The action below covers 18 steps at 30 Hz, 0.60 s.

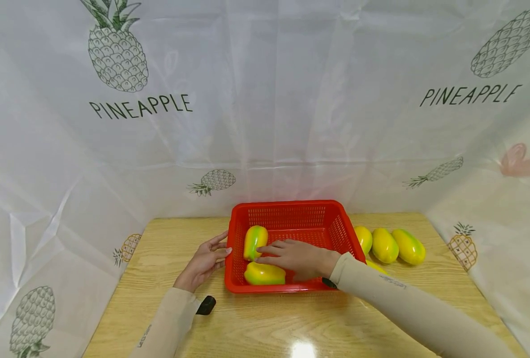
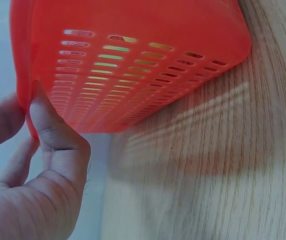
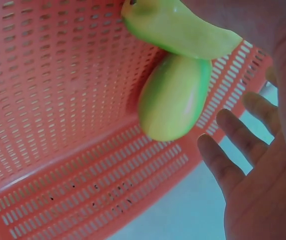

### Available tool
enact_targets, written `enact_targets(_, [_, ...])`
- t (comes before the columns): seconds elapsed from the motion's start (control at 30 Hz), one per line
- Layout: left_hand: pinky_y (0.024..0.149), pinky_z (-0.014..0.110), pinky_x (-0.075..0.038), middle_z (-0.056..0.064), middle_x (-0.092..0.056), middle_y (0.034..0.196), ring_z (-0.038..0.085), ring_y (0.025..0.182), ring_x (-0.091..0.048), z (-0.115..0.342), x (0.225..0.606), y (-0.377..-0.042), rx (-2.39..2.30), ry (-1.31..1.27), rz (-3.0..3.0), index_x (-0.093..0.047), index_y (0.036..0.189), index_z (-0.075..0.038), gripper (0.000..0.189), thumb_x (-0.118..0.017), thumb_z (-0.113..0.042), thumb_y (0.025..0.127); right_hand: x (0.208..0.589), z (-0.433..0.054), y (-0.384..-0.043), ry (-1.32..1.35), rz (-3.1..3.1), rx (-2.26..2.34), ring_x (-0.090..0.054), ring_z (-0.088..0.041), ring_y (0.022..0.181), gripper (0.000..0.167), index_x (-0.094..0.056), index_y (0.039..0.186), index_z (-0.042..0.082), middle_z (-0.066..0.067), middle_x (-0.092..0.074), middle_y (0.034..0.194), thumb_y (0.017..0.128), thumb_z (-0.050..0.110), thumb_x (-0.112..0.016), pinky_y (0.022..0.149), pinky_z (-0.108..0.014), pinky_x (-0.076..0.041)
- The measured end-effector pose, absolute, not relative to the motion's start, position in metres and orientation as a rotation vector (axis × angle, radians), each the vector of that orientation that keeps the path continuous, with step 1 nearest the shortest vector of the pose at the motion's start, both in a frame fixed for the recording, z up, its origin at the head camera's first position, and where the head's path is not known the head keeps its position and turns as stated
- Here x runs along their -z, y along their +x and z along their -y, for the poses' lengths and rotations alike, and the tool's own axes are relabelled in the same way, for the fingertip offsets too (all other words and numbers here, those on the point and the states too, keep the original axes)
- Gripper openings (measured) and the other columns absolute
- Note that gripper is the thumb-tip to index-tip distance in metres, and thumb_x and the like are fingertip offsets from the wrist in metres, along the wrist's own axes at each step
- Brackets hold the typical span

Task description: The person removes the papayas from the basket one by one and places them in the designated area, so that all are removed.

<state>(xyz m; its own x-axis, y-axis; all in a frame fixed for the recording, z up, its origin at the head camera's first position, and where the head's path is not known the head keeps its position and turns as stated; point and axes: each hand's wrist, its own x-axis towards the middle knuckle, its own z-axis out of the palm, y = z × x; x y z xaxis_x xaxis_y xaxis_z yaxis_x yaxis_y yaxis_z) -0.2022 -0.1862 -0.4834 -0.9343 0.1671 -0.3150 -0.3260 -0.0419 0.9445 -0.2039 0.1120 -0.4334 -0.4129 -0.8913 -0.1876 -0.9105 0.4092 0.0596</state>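
On the table (image 1: 247,328), near its back edge, sits the red basket (image 1: 287,204), floor showing between the right hand (image 1: 298,258) and the far wall. That hand hangs over it, fingers extended and spread; the left hand (image 1: 204,262) pinches the left rim. Two fruits (image 1: 256,241) lie inside at left; other fruits (image 1: 384,246) (one mostly behind the right sleeve (image 1: 394,296)) lie outside, just right.

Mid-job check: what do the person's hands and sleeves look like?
The left hand and right hand are ungloved. The left sleeve and right sleeve are beige, reaching the wrists, each with small dark lettering. A black piece shows beside each.
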Motion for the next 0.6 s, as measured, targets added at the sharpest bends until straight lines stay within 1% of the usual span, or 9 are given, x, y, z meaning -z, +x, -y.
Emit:
enact_targets(0.13, [0.076, 0.025, -0.058, 0.019, -0.052, 0.133, 0.012, 0.089, -0.063, 0.186, 0.484, -0.202, -2.052, -0.156, -1.902, -0.038, 0.165, -0.009, 0.064, -0.061, 0.000, 0.105, 0.435, -0.108, -0.203, -1.665, -2.518, -0.232, -0.045, -0.023, 0.148, 0.096, -0.036, 0.166, 0.025, 0.001, -0.035, 0.171, 0.087, 0.022, -0.090, 0.117, -0.041, -0.045])
enact_targets(0.23, [0.076, 0.025, -0.058, 0.018, -0.053, 0.132, 0.011, 0.090, -0.064, 0.186, 0.484, -0.203, -2.053, -0.150, -1.900, -0.038, 0.164, -0.009, 0.064, -0.061, 0.000, 0.105, 0.435, -0.104, -0.203, -1.660, -2.510, -0.260, -0.045, -0.023, 0.148, 0.095, -0.033, 0.167, 0.026, 0.002, -0.035, 0.171, 0.089, 0.016, -0.087, 0.118, -0.040, -0.044])
enact_targets(0.37, [0.077, 0.025, -0.058, 0.017, -0.054, 0.131, 0.011, 0.091, -0.064, 0.186, 0.484, -0.203, -2.053, -0.154, -1.899, -0.039, 0.164, -0.009, 0.063, -0.061, 0.000, 0.105, 0.437, -0.099, -0.203, -1.664, -2.502, -0.345, -0.044, -0.020, 0.149, 0.096, -0.030, 0.168, 0.028, 0.005, -0.033, 0.171, 0.091, 0.011, -0.084, 0.118, -0.037, -0.043])
enact_targets(0.6, [0.076, 0.024, -0.058, 0.018, -0.055, 0.132, 0.012, 0.092, -0.064, 0.186, 0.485, -0.203, -2.048, -0.180, -1.905, -0.041, 0.163, -0.008, 0.063, -0.063, 0.000, 0.104, 0.438, -0.093, -0.204, -1.703, -2.471, -0.458, -0.043, -0.018, 0.150, 0.095, -0.031, 0.168, 0.028, 0.006, -0.029, 0.173, 0.091, 0.009, -0.083, 0.118, -0.034, -0.043])
